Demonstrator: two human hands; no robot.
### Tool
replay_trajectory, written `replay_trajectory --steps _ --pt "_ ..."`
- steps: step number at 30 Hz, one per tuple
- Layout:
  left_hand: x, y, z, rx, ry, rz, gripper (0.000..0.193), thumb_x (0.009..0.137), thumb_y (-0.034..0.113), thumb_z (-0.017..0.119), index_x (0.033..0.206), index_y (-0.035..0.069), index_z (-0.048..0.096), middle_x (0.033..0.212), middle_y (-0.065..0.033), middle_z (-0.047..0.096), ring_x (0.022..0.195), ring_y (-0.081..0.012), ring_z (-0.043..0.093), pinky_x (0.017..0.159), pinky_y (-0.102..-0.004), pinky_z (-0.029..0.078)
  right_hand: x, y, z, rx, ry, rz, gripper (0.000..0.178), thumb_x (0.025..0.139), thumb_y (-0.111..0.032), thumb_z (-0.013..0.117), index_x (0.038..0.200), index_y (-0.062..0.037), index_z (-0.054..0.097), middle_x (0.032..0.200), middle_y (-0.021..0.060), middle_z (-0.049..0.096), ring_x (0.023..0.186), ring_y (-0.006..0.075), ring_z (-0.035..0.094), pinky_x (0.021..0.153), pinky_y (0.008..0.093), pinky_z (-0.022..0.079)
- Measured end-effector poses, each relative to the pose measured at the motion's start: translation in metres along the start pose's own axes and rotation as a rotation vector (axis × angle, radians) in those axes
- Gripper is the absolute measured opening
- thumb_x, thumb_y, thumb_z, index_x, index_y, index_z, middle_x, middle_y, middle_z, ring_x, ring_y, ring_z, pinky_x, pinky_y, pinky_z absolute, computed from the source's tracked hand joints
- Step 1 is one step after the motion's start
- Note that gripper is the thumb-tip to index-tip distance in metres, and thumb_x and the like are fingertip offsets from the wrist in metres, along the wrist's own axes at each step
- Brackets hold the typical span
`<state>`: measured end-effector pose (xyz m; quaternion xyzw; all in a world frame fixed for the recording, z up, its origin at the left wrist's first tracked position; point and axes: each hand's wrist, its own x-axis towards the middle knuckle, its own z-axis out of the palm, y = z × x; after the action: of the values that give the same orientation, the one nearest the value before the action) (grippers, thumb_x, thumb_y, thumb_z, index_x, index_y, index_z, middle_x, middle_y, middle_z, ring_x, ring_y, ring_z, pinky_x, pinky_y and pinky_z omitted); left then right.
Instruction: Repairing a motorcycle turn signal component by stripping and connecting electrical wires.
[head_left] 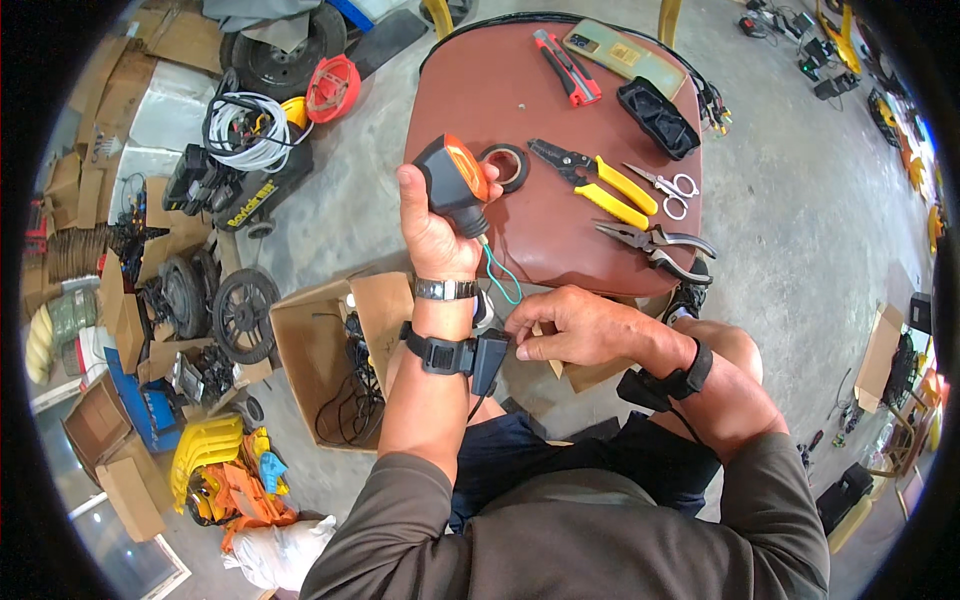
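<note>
The left hand (436, 238) holds a black-and-orange device (452, 182) by the left edge of a brown seat (478, 85), its grip covering part of the casing. A teal wire (489, 257) loops toward the right hand (580, 325), fingers bent, tips obscured; from here, whether that grip pinches anything, I cannot tell.
</note>
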<state>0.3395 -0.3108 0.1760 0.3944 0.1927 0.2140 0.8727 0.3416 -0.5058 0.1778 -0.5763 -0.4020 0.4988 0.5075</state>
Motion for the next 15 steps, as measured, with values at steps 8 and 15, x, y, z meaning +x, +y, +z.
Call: replay_trajectory --steps 8,15 --pt "0.0053 0.0008 -0.0006 0.002 0.083 -0.051 0.065 0.096 0.059 0.039 0.11 -0.001 0.059 0.093 -0.019 0.068 0.076 -0.0283 0.068 0.064 -0.0347 0.055 -0.0017 -0.0045 0.002 -0.056 0.042 0.037 0.027 0.083 -0.017 0.07 0.104 -0.0008 0.065 0.092 0.0138 0.069 0.086 0.0266 0.066 0.079 0.0378 0.051" --pt "0.0037 0.0013 -0.0002 -0.034 0.058 0.064 0.054 0.1 0.051 0.04 0.117 0.002 0.055 0.096 -0.0188 0.066 0.077 -0.0309 0.068 0.059 -0.0365 0.055 -0.0041 -0.0007 -0.005 -0.023 0.243 -0.059 0.023 0.081 -0.014 0.073 0.098 -0.0015 0.064 0.081 0.0083 0.065 0.078 0.0167 0.063 0.07 0.0313 0.05"
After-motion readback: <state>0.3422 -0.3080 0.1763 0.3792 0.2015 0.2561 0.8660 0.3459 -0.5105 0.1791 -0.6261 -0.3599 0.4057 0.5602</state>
